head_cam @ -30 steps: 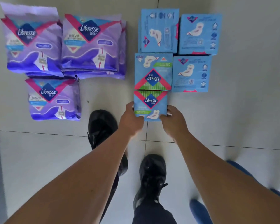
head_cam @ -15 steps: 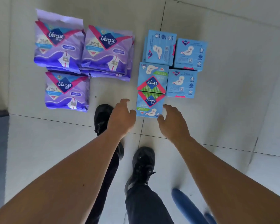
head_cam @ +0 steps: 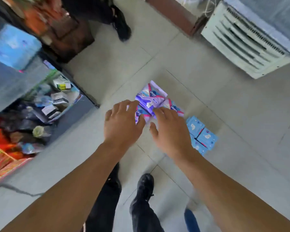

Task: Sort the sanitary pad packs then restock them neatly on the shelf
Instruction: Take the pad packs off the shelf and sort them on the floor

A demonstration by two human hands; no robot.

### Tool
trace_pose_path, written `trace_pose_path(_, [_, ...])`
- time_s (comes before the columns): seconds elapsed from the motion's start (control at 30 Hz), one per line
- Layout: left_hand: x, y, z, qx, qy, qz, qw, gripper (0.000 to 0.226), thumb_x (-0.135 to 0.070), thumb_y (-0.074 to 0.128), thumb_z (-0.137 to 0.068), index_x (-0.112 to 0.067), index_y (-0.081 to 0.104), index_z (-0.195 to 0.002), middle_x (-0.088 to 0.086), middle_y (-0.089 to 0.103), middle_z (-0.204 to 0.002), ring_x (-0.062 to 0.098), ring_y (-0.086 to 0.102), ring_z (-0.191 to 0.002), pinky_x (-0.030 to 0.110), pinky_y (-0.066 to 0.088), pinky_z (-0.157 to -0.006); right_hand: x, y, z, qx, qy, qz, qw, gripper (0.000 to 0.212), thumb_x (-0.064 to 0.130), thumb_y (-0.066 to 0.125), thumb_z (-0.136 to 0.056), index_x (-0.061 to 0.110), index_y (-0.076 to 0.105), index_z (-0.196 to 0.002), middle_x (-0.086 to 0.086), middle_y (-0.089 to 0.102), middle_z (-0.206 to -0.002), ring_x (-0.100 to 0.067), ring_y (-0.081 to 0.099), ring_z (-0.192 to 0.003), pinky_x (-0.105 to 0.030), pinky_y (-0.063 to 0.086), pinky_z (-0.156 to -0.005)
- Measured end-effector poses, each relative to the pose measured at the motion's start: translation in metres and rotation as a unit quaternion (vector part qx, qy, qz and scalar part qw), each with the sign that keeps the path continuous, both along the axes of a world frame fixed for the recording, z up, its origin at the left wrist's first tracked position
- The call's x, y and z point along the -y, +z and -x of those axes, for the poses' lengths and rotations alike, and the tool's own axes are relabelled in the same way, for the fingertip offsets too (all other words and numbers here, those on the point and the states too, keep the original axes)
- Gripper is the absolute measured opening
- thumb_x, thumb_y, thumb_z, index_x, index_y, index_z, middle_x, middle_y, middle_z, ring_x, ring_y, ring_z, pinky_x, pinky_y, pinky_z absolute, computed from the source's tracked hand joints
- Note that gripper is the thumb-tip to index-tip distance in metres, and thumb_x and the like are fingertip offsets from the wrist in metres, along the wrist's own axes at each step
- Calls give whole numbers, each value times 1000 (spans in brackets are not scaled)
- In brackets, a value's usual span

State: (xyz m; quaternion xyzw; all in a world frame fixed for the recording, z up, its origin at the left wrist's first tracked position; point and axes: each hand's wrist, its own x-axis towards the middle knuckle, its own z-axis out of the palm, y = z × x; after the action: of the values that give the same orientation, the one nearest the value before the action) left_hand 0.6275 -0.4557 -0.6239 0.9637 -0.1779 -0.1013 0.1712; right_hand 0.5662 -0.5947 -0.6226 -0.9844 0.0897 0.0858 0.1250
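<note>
Purple packs (head_cam: 148,101) lie sorted beside blue packs (head_cam: 203,134). We hover our left hand (head_cam: 122,124) and right hand (head_cam: 170,131), fingers spread, gripping nothing. Next: grab purple, shelve.

tiled floor (head_cam: 241,114), purple packs (head_cam: 149,99), blue packs (head_cam: 206,136) (blurred)

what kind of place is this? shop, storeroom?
Probably a small shop or its stockroom. A shelf unit on the left is crammed with assorted packaged goods, purple pad packs and blue pad packs lie sorted on the tiled floor, and a louvred appliance stands nearby.
</note>
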Motion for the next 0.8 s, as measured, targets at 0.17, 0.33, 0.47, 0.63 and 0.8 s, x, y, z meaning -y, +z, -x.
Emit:
trace_pose_path(0.17, [-145, 80, -21, 76, 175, 13, 982, 41, -35, 59, -85, -23, 57, -125, 1, 59, -123, 28, 53, -114, 42, 41, -93, -132, 70, -66, 97, 117, -60, 987, 48, 39, 41, -86, 12, 57, -123, -9, 64, -116, -33, 61, -98, -42, 51, -72])
trace_pose_path(0.33, [-302, 115, -22, 146, 291, 23, 945, 43, -39, 56, -81, -23, 58, -120, 3, 61, -112, 29, 54, -106, 46, 48, -89, -289, 93, -110, 155, 206, -126, 958, 48, 39, 45, -86, 13, 53, -125, -8, 60, -116, -33, 58, -100, -41, 49, -72])
trace_pose_path(0.47, [-409, 117, -20, 143, 366, 14, 920, 46, -39, 62, -84, -23, 56, -126, 3, 59, -122, 28, 51, -116, 43, 45, -92, -408, 96, -131, 168, 267, -165, 934, 52, 37, 52, -86, 9, 52, -130, -13, 61, -116, -36, 59, -103, -44, 51, -74])
trace_pose_path(0.63, [-513, 103, -17, 135, 426, 33, 894, 50, -35, 67, -82, -24, 54, -129, 1, 57, -128, 28, 50, -117, 43, 47, -90, -518, 90, -148, 130, 321, -200, 916, 56, 35, 61, -88, 15, 44, -138, -10, 53, -131, -33, 53, -115, -43, 47, -84])
trace_pose_path(0.8, [-583, 69, -18, 106, 503, 83, 854, 66, -38, 70, -84, -21, 38, -140, 3, 43, -139, 23, 44, -126, 37, 44, -93, -584, 58, -177, 48, 242, -271, 930, 57, 32, 64, -88, 16, 42, -138, -6, 51, -135, -26, 52, -118, -29, 40, -86])
